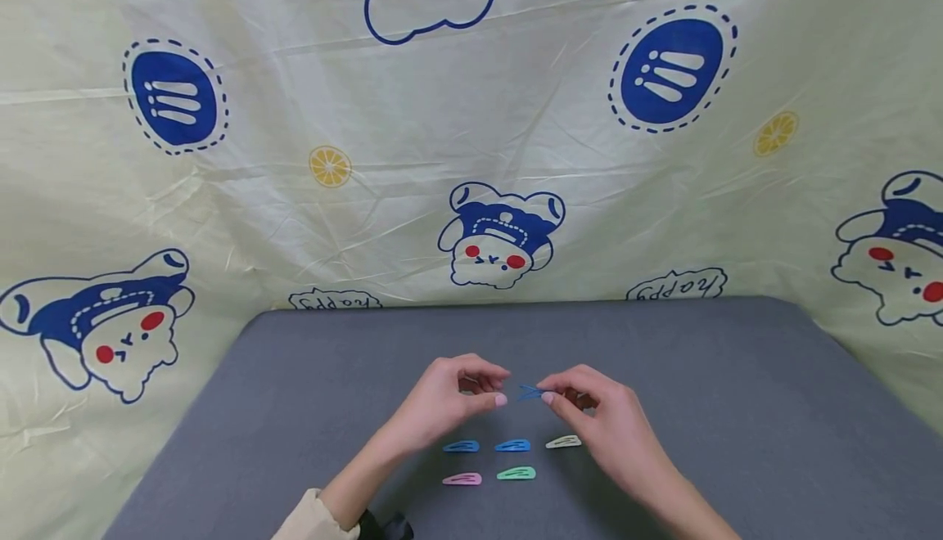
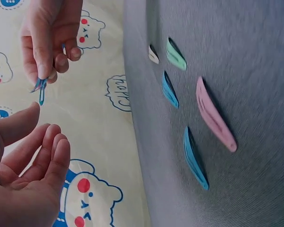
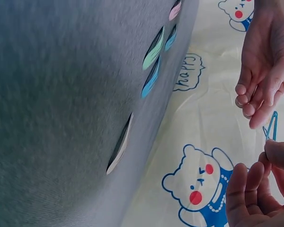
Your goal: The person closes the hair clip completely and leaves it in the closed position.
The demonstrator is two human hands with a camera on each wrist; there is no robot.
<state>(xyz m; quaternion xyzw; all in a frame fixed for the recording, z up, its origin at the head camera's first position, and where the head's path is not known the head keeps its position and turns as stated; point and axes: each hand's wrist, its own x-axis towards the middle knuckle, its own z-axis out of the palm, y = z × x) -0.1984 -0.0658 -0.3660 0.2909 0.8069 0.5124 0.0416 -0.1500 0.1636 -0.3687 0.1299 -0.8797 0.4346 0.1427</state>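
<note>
Above the grey table, my right hand [image 1: 607,425] pinches a blue snap hair clip [image 1: 529,393] between thumb and fingertips. The clip is sprung apart, its two parts forming a narrow V that points toward the left hand. My left hand [image 1: 449,399] is close by on the left, fingers relaxed and thumb apart from them, with nothing held. In the left wrist view a small gap shows between the left thumb [image 2: 23,120] and the tip of the blue clip [image 2: 41,92]. The right wrist view shows the opened clip [image 3: 273,126] rising from the right thumb and finger.
Nearer me on the grey table [image 1: 331,376] lie two blue clips [image 1: 461,447] [image 1: 512,446] and a cream clip [image 1: 563,442] in one row. A pink clip [image 1: 462,479] and a green clip [image 1: 516,473] lie in front of them. A printed cloth [image 1: 398,229] hangs behind.
</note>
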